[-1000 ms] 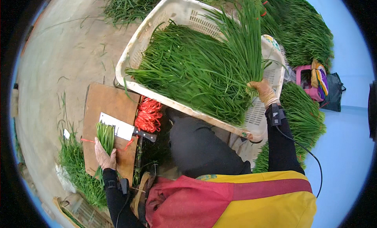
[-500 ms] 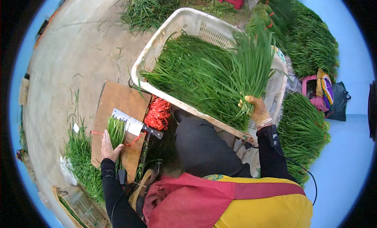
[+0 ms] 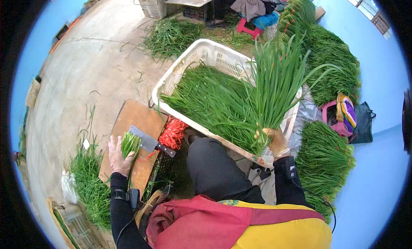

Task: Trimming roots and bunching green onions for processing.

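Chives, a big loose bunch of long green leaves, stand fanned upward from the right hand, which is clenched around their pale lower ends just over the near rim of a white plastic basket. They look light, soft and floppy: the tips splay and droop away from the hand, so the firmest hold is judged to be low down, near the stem ends, where the leaves lie packed together; squeezed higher up they would likely bend or bruise, and loose blades could slide out. Beyond the right hand the basket is filled with more chives laid slantwise, their tips toward its far left corner. To the outer side of that hand, heaps of bundled chives lie on the floor beside a pink stool with a colourful cloth on it. The left hand lies partly open on a small chive bundle, pressing it down on a wooden board, the surface it works on. Just past this hand's fingers a cleaver lies flat on the board, and beyond its handle sits a pile of red ties. To the outer side of the left hand, trimmed green scraps lie scattered over the concrete floor.
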Demonstrator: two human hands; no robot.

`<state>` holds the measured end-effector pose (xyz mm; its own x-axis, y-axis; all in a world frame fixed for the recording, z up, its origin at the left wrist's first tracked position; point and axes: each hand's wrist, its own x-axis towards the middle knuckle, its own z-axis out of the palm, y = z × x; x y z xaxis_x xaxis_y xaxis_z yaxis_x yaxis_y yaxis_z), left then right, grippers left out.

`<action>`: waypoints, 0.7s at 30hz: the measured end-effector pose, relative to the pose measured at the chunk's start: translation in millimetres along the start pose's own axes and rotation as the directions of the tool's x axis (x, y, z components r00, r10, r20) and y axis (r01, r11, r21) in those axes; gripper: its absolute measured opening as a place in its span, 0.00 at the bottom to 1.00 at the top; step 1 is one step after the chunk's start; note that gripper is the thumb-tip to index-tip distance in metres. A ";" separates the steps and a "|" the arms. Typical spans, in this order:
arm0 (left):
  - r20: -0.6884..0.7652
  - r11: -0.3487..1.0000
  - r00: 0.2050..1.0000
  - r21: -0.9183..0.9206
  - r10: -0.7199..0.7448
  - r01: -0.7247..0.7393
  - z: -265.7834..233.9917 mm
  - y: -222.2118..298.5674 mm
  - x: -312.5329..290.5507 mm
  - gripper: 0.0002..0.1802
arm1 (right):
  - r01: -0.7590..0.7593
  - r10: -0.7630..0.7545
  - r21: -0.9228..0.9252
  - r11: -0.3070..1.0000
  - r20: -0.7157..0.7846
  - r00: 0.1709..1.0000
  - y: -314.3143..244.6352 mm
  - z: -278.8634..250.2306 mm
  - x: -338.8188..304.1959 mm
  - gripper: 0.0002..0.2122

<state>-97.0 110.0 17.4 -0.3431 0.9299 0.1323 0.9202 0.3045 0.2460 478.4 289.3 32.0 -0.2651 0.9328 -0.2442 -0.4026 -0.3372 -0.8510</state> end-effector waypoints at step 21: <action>0.258 0.380 0.947 -0.909 0.191 0.171 -53.6 197.0 -16.9 0.09 | -0.071 0.096 -0.153 0.986 0.162 0.982 -3.6 48.7 -51.1 0.21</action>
<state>79.9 143.2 115.1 -0.1005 0.9921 -0.0752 0.1198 0.0871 0.9890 450.8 236.6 70.2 -0.4407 0.8633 -0.2460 -0.2439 -0.3789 -0.8927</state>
